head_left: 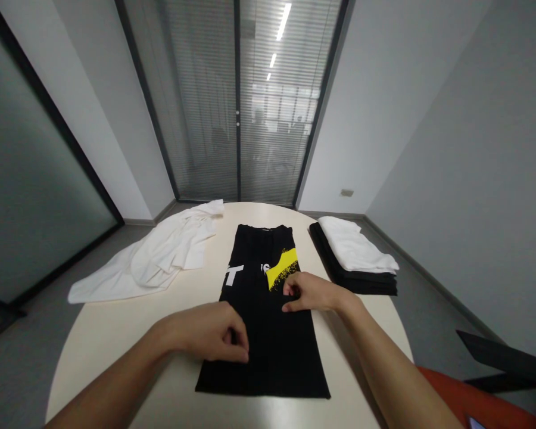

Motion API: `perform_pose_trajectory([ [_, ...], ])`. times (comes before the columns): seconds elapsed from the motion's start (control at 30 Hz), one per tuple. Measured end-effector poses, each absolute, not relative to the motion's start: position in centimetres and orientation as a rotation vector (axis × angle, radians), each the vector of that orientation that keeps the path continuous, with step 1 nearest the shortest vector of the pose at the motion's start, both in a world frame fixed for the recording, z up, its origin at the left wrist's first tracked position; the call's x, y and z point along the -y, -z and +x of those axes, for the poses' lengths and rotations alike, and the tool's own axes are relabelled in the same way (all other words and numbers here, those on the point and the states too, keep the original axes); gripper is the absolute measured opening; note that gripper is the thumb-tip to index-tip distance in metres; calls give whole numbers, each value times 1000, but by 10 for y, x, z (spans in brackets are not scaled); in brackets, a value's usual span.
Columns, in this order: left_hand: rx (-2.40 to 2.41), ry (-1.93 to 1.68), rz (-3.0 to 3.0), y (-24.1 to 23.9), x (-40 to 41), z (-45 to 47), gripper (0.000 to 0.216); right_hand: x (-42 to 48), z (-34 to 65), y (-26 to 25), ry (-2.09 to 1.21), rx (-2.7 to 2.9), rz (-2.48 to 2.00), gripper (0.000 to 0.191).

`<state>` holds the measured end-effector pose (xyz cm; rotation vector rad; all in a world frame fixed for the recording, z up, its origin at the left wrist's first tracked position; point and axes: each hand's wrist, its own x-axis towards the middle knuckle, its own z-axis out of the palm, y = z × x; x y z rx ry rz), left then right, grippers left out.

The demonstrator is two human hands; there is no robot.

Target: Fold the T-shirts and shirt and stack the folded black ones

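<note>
Midway across the tabletop [107,333], a folded black shirt [277,351] lies flat, lengthwise from near to far. From the near left, the left forearm slants inward, its hand [209,330] over the shirt's left side, knuckles up and fingers curled narrow; whether they pinch fabric, I cannot tell. Farther off, the right hand [312,292] reaches in over the shirt's right edge, beside the yellow print [282,266], wrist bent leftward, thumb and bent fingers slightly parted. A loose white garment [161,256] lies far left; folded clothes [357,281] are stacked far right.
</note>
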<state>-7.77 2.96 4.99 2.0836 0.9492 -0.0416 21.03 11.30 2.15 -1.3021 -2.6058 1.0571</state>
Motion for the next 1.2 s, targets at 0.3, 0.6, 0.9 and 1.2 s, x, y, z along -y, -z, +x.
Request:
perform_pose_trajectory([
  [0.3, -1376, -480, 2429, -5, -71, -96, 41, -105, 213, -33, -1029, 2620, -1435, 33],
  [0.6, -1293, -415, 2375, -6, -70, -102, 22, -110, 219, -27, -1108, 2564, -1391, 31],
  [0.9, -1378, -352, 2315, -8, -70, -105, 23, -112, 226, -29, -1276, 2548, -1236, 29],
  [1.2, -1212, -441, 1961, -18, -73, -103, 26, -112, 231, -29, -1468, 2415, -1120, 35],
])
